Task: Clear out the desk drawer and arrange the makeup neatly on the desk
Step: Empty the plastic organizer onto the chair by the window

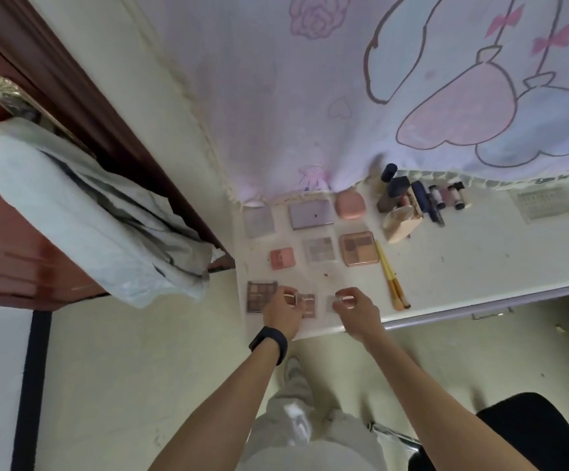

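Two bare forearms (pixel 228 402) reach up past grey trousers (pixel 310 440) to the near edge of the worktop (pixel 480 253), where the front row of makeup lies. The left hand (pixel 281 311), above a black wristband (pixel 269 343), has its fingers (pixel 288 294) curled in a pinch on a small pale piece (pixel 289 299). The right hand (pixel 356 309) pinches a second pale piece (pixel 344 296) between thumb and forefinger. Both pieces are too blurred to name. The coming move seems to turn on the small brown palette (pixel 307 305) lying flat between the hands. It sits just right of the left fingers, touching or nearly so, and further from the right hand, so the left is nearer. Its long axis appears to run away from the person, like the dark eyeshadow palette (pixel 261 296) just left of the left hand.
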Demonstrator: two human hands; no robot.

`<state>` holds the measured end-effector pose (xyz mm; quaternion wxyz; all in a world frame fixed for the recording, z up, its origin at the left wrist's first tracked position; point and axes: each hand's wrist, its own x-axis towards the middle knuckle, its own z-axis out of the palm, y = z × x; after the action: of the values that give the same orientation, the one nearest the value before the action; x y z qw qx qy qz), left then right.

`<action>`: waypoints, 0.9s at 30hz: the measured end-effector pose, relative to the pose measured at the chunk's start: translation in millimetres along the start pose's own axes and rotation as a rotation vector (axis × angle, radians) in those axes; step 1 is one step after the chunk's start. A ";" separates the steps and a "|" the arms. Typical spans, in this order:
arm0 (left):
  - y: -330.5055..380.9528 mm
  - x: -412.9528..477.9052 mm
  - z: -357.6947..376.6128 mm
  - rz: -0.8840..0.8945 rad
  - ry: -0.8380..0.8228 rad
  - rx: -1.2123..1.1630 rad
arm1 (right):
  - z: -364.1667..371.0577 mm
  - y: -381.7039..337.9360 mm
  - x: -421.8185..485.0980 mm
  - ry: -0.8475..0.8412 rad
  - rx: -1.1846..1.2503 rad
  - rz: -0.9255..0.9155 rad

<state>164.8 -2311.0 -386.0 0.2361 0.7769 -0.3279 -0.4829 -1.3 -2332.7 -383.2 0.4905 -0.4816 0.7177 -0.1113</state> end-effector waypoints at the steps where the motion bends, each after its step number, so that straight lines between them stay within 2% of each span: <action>1: 0.3 1.6 0.0 0.015 0.006 0.010 | 2.3 -2.7 4.7 0.005 -0.018 -0.009; 5: 1.1 11.2 -7.7 0.048 -0.018 0.099 | 11.8 -11.1 24.1 0.024 -0.112 -0.043; 9: -6.9 18.2 -29.7 0.216 0.027 0.463 | 17.8 -8.2 28.4 0.115 -0.372 -0.104; 12: -19.1 31.4 -49.8 0.381 0.020 0.729 | 25.9 -1.6 18.9 0.150 -0.485 -0.323; 14: -27.0 43.8 -60.3 0.396 -0.048 0.891 | 32.4 -1.2 18.6 0.094 -0.618 -0.468; 16: -34.6 51.7 -67.7 0.362 -0.120 0.944 | 39.4 -4.8 22.7 0.014 -0.732 -0.526; 23: -54.3 45.8 -72.0 0.401 -0.116 0.993 | 52.3 -17.5 32.4 -0.099 -0.780 -0.505; 27: -46.5 44.4 -66.2 0.472 -0.122 1.098 | 40.3 -5.8 26.1 -0.032 -0.719 -0.430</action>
<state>252.0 -2309.2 -416.3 -0.1181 0.6623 -0.7060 -0.2214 33.3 -2343.9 -415.0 0.2678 -0.7627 0.5862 0.0540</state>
